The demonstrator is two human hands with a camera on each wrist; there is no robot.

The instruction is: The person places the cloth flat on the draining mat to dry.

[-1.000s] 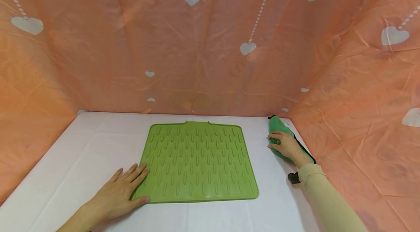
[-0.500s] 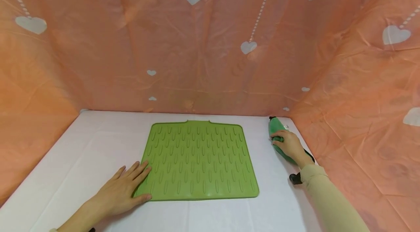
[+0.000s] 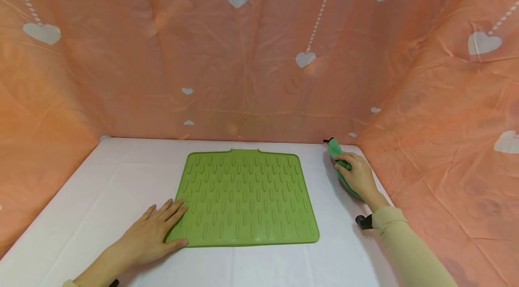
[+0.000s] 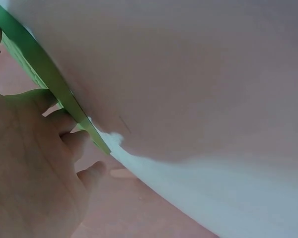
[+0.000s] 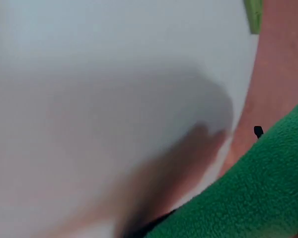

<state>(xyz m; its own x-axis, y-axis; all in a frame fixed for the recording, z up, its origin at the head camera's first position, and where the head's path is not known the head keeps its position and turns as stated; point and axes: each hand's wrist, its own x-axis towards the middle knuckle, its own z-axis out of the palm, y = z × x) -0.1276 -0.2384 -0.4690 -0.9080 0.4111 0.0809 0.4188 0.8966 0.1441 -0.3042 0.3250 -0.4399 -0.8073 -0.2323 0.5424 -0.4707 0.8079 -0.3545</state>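
My left hand [image 3: 147, 237] lies with spread fingers over the left edge of a green ribbed mat [image 3: 247, 197], thumb at its front corner. In the left wrist view, the fingers of the left hand [image 4: 35, 144] reach to the mat's edge [image 4: 54, 77]. At the right, my right hand [image 3: 357, 176] pinches a folded green cloth [image 3: 334, 148] with black edging and a small black tab at its far end. Fleecy green pile of the cloth [image 5: 248, 193] fills the lower right of the right wrist view. The palm covers part of the cloth.
A white-covered table [image 3: 121, 179] carries the mat. Orange curtains [image 3: 243, 75] with white hearts stand at the back and both sides. A black wrist strap piece [image 3: 363, 221] juts from the right sleeve [image 3: 409, 242].
My right hand has drawn the green cloth up off the table at its far end, bunching it narrower and shifting it slightly left. The left hand and mat have stayed put.
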